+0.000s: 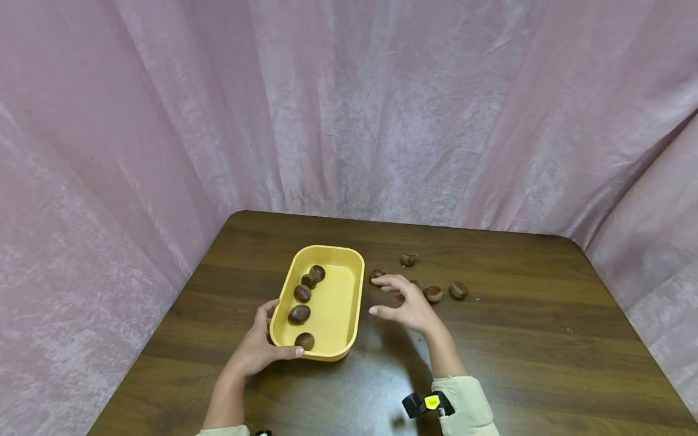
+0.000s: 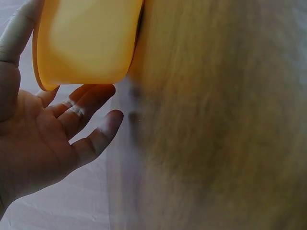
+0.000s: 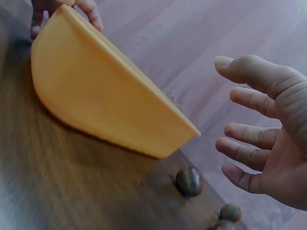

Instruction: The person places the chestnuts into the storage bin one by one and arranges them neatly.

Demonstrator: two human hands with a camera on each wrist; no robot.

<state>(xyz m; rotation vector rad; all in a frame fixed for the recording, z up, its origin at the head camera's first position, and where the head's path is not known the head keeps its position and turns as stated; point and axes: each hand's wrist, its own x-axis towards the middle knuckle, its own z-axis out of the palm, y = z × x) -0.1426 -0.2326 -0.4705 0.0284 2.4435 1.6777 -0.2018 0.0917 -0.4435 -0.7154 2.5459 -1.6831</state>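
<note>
A yellow plastic tray (image 1: 339,303) with rounded corners holds several brown chestnuts (image 1: 299,314), mostly along its left side. My left hand (image 1: 256,346) grips the tray at its near left corner, thumb over the near rim and fingers along the outer left wall. In the left wrist view, the fingertips (image 2: 106,92) reach beneath the tray's end wall (image 2: 86,76). To the right of the tray, my right hand (image 1: 410,306) hovers with thumb and fingers spread and nothing between them. It partly covers some loose chestnuts on the table; one chestnut (image 3: 189,181) shows below its fingers in the right wrist view.
Loose chestnuts lie right of the tray, among them one farther back (image 1: 409,259) and one at the far right (image 1: 458,290). The brown wooden table (image 1: 545,339) has its back edge close to a pink curtain (image 1: 382,121).
</note>
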